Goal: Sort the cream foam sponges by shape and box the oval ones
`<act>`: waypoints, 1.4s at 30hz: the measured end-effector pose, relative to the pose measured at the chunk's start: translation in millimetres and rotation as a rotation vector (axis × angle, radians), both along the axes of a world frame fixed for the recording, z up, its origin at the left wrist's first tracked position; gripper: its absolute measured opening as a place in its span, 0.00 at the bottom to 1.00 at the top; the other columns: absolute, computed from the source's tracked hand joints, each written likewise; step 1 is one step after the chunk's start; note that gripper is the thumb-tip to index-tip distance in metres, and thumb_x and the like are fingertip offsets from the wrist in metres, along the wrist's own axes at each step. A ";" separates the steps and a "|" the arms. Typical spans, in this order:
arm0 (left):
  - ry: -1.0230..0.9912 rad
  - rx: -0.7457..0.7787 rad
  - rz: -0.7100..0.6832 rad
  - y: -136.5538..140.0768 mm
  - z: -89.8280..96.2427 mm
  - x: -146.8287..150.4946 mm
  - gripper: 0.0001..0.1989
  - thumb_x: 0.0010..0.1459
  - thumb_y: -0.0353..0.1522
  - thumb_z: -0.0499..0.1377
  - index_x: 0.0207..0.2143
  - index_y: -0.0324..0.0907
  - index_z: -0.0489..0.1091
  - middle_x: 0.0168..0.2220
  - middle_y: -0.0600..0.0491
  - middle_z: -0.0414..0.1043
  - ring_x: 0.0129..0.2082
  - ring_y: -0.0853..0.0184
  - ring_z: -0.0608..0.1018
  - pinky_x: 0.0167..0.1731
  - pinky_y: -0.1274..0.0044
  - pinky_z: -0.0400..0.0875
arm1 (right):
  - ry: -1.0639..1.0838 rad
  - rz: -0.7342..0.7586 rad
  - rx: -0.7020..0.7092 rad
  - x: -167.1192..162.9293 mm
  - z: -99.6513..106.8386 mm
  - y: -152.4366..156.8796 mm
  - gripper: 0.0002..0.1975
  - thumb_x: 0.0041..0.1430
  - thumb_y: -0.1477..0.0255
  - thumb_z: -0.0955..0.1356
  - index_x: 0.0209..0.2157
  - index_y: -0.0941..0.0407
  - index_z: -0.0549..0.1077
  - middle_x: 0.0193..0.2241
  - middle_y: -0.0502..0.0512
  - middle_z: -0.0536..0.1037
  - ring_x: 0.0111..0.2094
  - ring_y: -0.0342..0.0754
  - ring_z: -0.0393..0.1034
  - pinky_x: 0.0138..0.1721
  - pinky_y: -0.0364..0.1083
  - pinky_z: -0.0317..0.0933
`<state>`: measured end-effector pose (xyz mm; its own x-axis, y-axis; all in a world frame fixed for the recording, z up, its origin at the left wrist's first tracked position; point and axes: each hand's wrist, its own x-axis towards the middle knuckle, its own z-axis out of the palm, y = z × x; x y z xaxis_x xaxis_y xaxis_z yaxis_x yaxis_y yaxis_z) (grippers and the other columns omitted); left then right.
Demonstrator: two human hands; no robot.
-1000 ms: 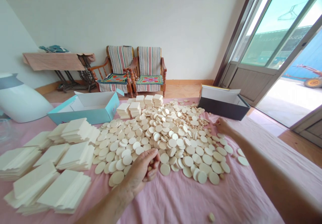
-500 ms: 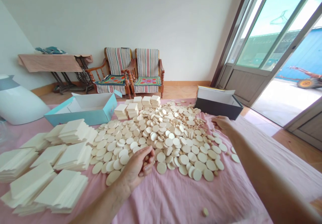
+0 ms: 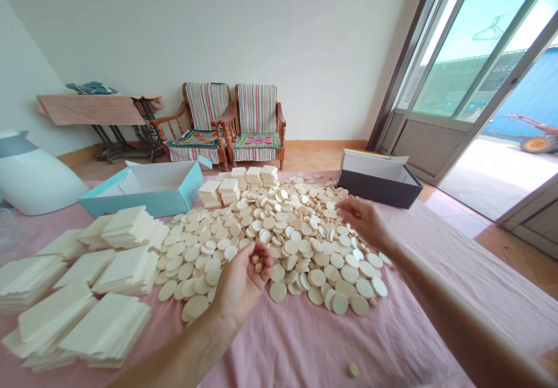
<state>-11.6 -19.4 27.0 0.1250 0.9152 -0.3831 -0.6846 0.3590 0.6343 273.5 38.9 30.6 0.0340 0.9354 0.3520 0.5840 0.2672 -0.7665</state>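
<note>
Palm up, my left hand (image 3: 246,274) cups a few small wooden beads (image 3: 257,263) in its curled fingers, just in front of a wide heap of round wooden discs (image 3: 300,245). My right hand (image 3: 360,216) is over the heap's right side, beside more small wooden beads (image 3: 325,210) scattered among the discs. Its fingers are bent together and slightly blurred; whether they pinch a bead I cannot make out. A single bead (image 3: 353,369) lies alone on the pink cloth near the front edge.
Stacks of square wooden tiles (image 3: 107,324) stand at left, with smaller stacks (image 3: 229,190) behind the heap. A light blue box (image 3: 143,199) is back left, a black box (image 3: 379,187) back right. A white jug (image 3: 39,178) stands far left on the pink cloth (image 3: 279,347).
My right hand has moved left from the cloth by the black box to the heap's beads. My left hand has turned and opened somewhat, showing the beads in its palm.
</note>
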 end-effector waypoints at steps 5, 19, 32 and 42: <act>-0.133 0.066 -0.037 0.1 16.1 30.3 0.11 0.64 0.32 0.49 0.34 0.36 0.68 0.33 0.46 0.74 0.33 0.67 0.78 0.34 0.77 0.74 | -0.098 0.343 0.145 -93.2 25.7 -62.6 0.08 0.58 0.75 0.64 0.37 0.54 0.74 0.31 0.53 0.74 0.29 0.42 0.67 0.31 0.43 0.62; -0.125 0.136 -0.188 -16.6 11.7 51.4 0.18 0.62 0.43 0.50 0.41 0.39 0.69 0.35 0.49 0.72 0.34 0.67 0.75 0.38 0.75 0.70 | -0.076 0.369 0.075 -118.8 5.5 -85.3 0.08 0.54 0.82 0.63 0.33 0.54 0.66 0.34 0.53 0.69 0.32 0.44 0.65 0.33 0.43 0.62; 0.759 0.636 -0.304 -42.6 6.3 -4.9 0.08 0.57 0.35 0.59 0.37 0.43 0.74 0.44 0.46 0.73 0.47 0.59 0.73 0.49 0.71 0.66 | -0.554 -0.402 -0.015 72.8 -33.4 24.6 0.05 0.45 0.77 0.65 0.23 0.55 0.61 0.24 0.53 0.67 0.27 0.46 0.62 0.28 0.43 0.53; 1.466 0.920 -0.039 -33.7 -23.7 -71.9 0.05 0.56 0.30 0.58 0.34 0.46 0.74 0.38 0.49 0.73 0.42 0.61 0.73 0.45 0.73 0.66 | -0.542 -0.174 0.025 22.7 -30.9 32.6 0.07 0.55 0.73 0.63 0.35 0.57 0.72 0.33 0.57 0.73 0.30 0.46 0.67 0.32 0.44 0.58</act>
